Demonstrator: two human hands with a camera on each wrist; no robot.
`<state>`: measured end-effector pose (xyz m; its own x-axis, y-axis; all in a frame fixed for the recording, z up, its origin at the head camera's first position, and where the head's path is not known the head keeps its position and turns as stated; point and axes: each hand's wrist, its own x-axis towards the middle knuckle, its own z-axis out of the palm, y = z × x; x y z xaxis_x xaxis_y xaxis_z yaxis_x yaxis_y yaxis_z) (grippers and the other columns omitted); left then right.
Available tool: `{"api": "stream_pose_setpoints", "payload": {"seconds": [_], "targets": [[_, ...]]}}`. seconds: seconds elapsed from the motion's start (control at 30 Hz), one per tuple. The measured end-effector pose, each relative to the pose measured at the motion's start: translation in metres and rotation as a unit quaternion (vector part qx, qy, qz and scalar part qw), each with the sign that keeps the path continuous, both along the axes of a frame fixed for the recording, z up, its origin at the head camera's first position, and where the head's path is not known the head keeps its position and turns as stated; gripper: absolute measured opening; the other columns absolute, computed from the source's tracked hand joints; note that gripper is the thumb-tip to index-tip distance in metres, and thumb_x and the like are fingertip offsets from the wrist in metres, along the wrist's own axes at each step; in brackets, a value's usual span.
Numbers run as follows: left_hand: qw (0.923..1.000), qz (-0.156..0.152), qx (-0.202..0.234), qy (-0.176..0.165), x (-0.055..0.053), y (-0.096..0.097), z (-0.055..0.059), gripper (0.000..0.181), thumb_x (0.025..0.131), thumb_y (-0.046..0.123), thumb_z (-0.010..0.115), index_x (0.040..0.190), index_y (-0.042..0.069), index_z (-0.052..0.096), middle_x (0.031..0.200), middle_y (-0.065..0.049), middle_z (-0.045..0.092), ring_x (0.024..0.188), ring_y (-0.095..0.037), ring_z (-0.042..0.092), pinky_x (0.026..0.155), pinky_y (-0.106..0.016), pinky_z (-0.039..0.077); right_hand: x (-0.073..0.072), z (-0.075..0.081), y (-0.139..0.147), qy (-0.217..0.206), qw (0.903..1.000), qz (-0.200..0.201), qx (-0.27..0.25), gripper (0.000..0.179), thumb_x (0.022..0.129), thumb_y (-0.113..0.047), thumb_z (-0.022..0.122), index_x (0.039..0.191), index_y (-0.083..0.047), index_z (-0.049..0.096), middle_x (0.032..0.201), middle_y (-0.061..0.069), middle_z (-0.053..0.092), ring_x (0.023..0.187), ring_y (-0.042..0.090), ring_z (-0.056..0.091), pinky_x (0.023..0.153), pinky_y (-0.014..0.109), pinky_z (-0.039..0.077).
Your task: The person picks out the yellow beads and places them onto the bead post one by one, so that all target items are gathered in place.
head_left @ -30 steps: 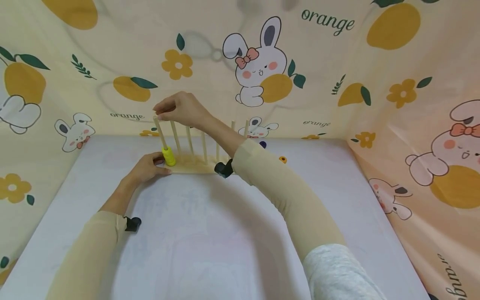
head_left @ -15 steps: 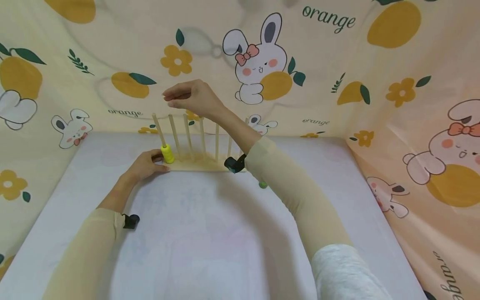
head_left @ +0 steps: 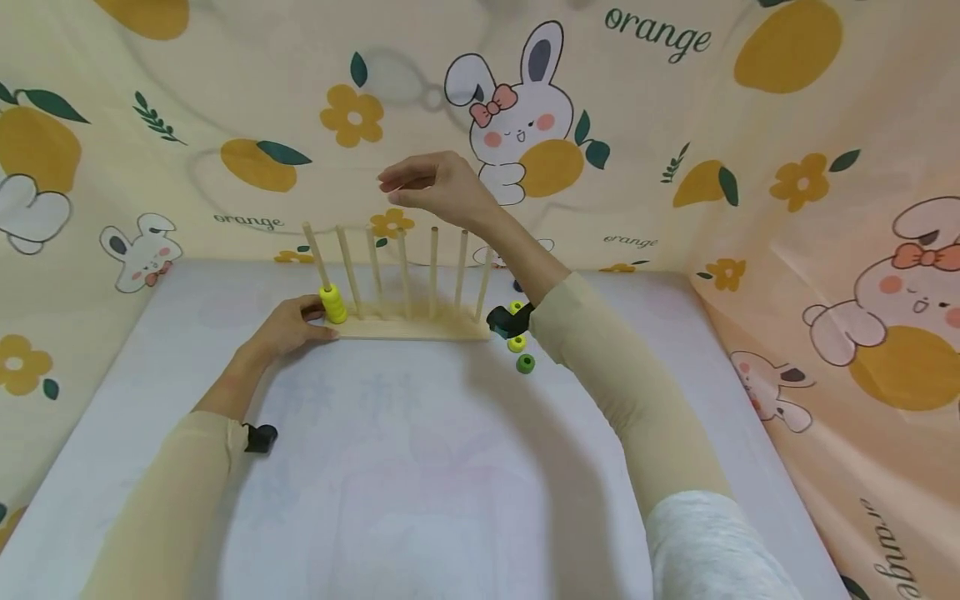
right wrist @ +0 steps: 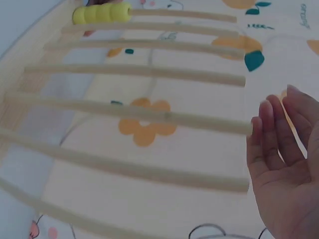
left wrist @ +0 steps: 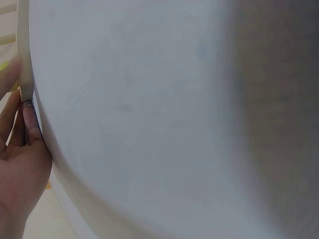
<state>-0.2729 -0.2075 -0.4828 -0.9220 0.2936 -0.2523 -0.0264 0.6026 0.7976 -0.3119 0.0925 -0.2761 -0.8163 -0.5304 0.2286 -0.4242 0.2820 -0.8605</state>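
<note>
A wooden peg rack (head_left: 412, 331) with several upright pegs stands at the back of the table. Yellow beads (head_left: 333, 305) are stacked on its leftmost peg; the right wrist view shows the same yellow stack (right wrist: 102, 13). My left hand (head_left: 288, 327) holds the left end of the base, thumb at the front and fingers behind. In the left wrist view that hand (left wrist: 25, 164) pinches the base's end (left wrist: 26, 74). Above the pegs, my right hand (head_left: 442, 187) is in the air with nothing in it. Its fingers are loosely bent in the right wrist view.
Right of the rack lie a green bead (head_left: 526, 363), yellow beads (head_left: 517, 342) and a dark bead (head_left: 518, 286), partly hidden behind the right wrist. A printed cloth (head_left: 645, 108) hangs behind and beside the white table (head_left: 420, 467).
My right hand has left the top of the leftmost peg and moved up and to the right. Beads right of the rack have come into sight. My left hand stays on the base.
</note>
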Motion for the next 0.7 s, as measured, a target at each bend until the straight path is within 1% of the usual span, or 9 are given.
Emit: {"api": "stream_pose_setpoints", "payload": {"seconds": [0.13,0.33,0.4,0.6,0.7], "targets": [[1.0,-0.001,-0.005,0.001,-0.001,-0.001,-0.001,0.085,0.087,0.02,0.078,0.151,-0.008,0.029,0.152,-0.028,0.037,0.139,-0.041,0.038,0.118,-0.05,0.028,-0.001,-0.003,0.014,-0.001,1.0,-0.004,0.001,0.03,0.092,-0.009,0.071,0.12,-0.001,0.07,0.117,0.018,0.069,0.1,0.018,0.067,0.091,0.027,0.054],[1.0,0.001,-0.002,-0.002,-0.002,-0.002,-0.004,0.087,0.087,0.021,0.079,0.151,-0.008,0.028,0.152,-0.028,0.037,0.139,-0.041,0.037,0.118,-0.05,0.029,0.002,-0.004,0.032,0.01,0.9998,-0.018,0.003,0.03,0.091,-0.014,0.073,0.119,-0.003,0.071,0.11,0.006,0.072,0.1,0.018,0.066,0.092,0.028,0.053],[1.0,0.002,-0.003,-0.002,-0.003,-0.003,-0.005,0.086,0.087,0.021,0.079,0.151,-0.008,0.029,0.152,-0.028,0.037,0.139,-0.041,0.038,0.118,-0.05,0.029,0.003,-0.005,0.038,0.012,0.9996,-0.024,0.003,0.031,0.091,-0.015,0.074,0.119,-0.004,0.071,0.11,0.004,0.073,0.101,0.018,0.066,0.092,0.029,0.053],[1.0,0.002,-0.007,-0.001,-0.003,-0.003,-0.004,0.085,0.087,0.02,0.078,0.151,-0.008,0.029,0.151,-0.027,0.038,0.139,-0.041,0.038,0.118,-0.051,0.028,0.007,-0.01,0.059,0.022,0.9991,-0.036,-0.01,0.028,0.091,-0.015,0.074,0.117,-0.006,0.072,0.112,0.005,0.072,0.102,0.018,0.067,0.092,0.031,0.054],[1.0,-0.002,-0.008,0.001,-0.003,-0.003,-0.003,0.085,0.087,0.02,0.078,0.151,-0.008,0.029,0.151,-0.028,0.038,0.138,-0.042,0.038,0.118,-0.052,0.028,0.009,-0.014,0.07,0.034,0.9986,-0.041,-0.005,0.028,0.091,-0.017,0.073,0.117,-0.007,0.072,0.115,0.01,0.071,0.102,0.018,0.067,0.092,0.032,0.055]]}}
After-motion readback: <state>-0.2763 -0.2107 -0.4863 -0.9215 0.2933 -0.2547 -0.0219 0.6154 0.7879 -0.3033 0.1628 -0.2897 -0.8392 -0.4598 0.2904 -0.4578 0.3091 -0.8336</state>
